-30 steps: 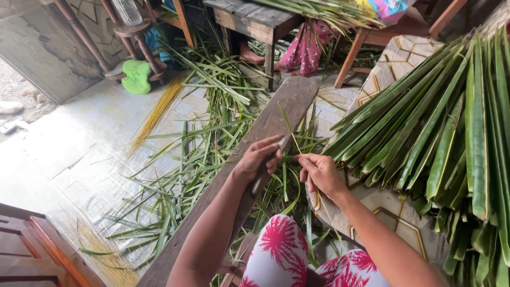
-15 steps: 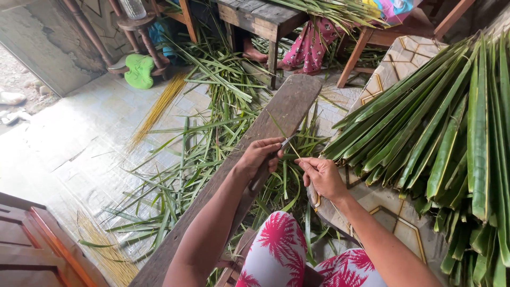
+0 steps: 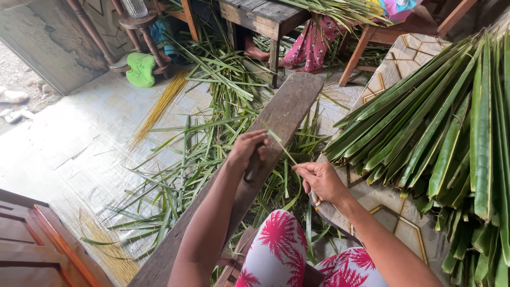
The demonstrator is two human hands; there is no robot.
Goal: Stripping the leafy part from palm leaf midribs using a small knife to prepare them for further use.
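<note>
A long worn wooden plank [image 3: 289, 109] slants away from my lap across the floor. My left hand [image 3: 247, 150] rests on it, closed around a dark tool handle. My right hand [image 3: 320, 180] pinches the near end of a thin green leaf strip [image 3: 280, 144] that runs up to my left hand and across the plank. My knees in red and white patterned cloth [image 3: 276, 250] are at the bottom edge.
A thick stack of long green palm leaves [image 3: 451, 127] lies on my right. Cut leaf scraps [image 3: 212, 111] litter the floor. Yellow stick bundles [image 3: 159, 106] lie to the left. A wooden bench [image 3: 265, 16] and a seated person's pink-clad legs [image 3: 313, 42] are ahead.
Both hands have stayed at the plank. My left hand has closed more firmly over the tool. The leaf strip now stands out straighter between the hands.
</note>
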